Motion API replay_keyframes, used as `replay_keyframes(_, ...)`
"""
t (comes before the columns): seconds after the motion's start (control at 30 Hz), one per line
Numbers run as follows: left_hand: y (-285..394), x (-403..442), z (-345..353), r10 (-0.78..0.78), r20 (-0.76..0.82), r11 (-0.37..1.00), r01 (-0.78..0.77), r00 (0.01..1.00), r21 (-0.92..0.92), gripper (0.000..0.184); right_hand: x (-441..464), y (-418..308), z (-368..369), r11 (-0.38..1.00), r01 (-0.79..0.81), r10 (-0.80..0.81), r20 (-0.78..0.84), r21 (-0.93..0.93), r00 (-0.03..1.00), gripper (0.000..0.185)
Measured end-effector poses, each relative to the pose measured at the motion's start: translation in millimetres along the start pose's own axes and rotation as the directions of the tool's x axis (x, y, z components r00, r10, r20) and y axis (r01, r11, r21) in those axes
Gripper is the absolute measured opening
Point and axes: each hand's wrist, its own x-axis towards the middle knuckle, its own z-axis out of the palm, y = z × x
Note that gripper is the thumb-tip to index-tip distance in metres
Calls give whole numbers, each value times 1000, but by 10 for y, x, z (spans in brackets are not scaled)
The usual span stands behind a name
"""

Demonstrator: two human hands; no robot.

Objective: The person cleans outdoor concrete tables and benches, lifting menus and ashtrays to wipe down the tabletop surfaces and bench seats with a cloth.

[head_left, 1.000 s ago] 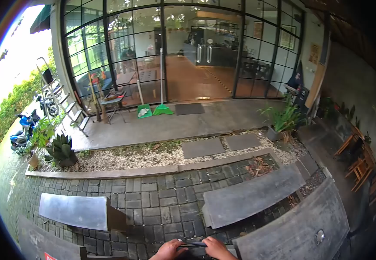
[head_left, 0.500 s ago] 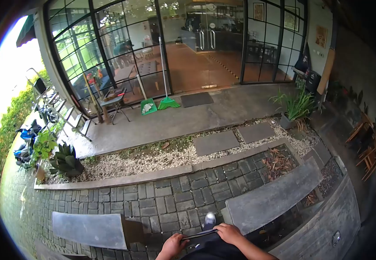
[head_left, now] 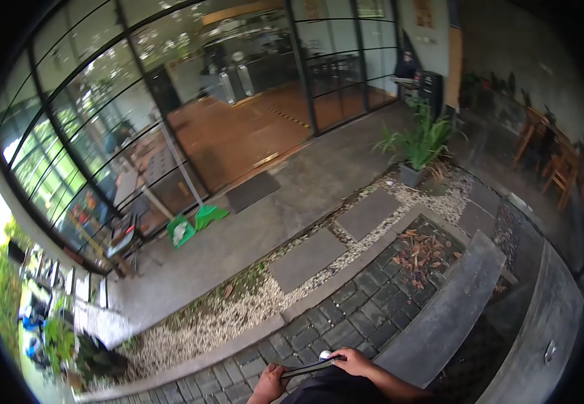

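At the bottom of the head view, a thin dark strap with a paler edge (head_left: 307, 367) stretches between my two hands, close to my dark clothing (head_left: 336, 390). My left hand (head_left: 269, 384) is closed around its left end. The other end is pinched in my right hand (head_left: 355, 362), which sits a little higher. Whether the strap is loose or part of a garment, I cannot tell. Just beyond it, the pale toe of a shoe (head_left: 325, 354) shows on the paving.
A curved concrete bench (head_left: 443, 306) and a grey slab table (head_left: 541, 330) stand at right. Stepping stones (head_left: 309, 259) cross white gravel. By the glass front are a green broom (head_left: 209, 215) and dustpan (head_left: 180, 232). A potted plant (head_left: 420, 141) and dry leaves (head_left: 423, 256) lie ahead.
The view has turned to the right and tilted, so the scene has shifted left. The left bench has left the view. Both hands keep holding the strap.
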Motion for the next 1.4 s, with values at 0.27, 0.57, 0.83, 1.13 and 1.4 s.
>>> replay_keyframes(0.27, -46, 1676, -43, 244, 173, 967, -253, 954, 34, 22, 385, -111, -952, 984, -37, 5, -183, -172, 983, 40)
replay_keyframes(0.57, 362, 3582, 129, 442, 422, 887, -454, 791, -79, 24, 599, 180, -1454, 987, -85, -5, -542, -140, 840, 25)
replay_keyframes(0.83, 1437, 5416, 547, 646, 695, 647, -710, 316, -279, 24, 740, 189, -1887, 938, -340, 218, -867, 60, 448, 23)
replay_keyframes(1.13, 2909, 6037, 2007, 444, 794, 223, -807, -415, -547, 22, 654, 174, -1472, 762, -234, 509, -782, 604, -359, 22)
replay_keyframes(1.4, 3946, 5405, 3326, 186, 584, -66, -603, -790, -795, 20, 750, 556, -1261, 584, 105, 543, -290, 805, -788, 22)
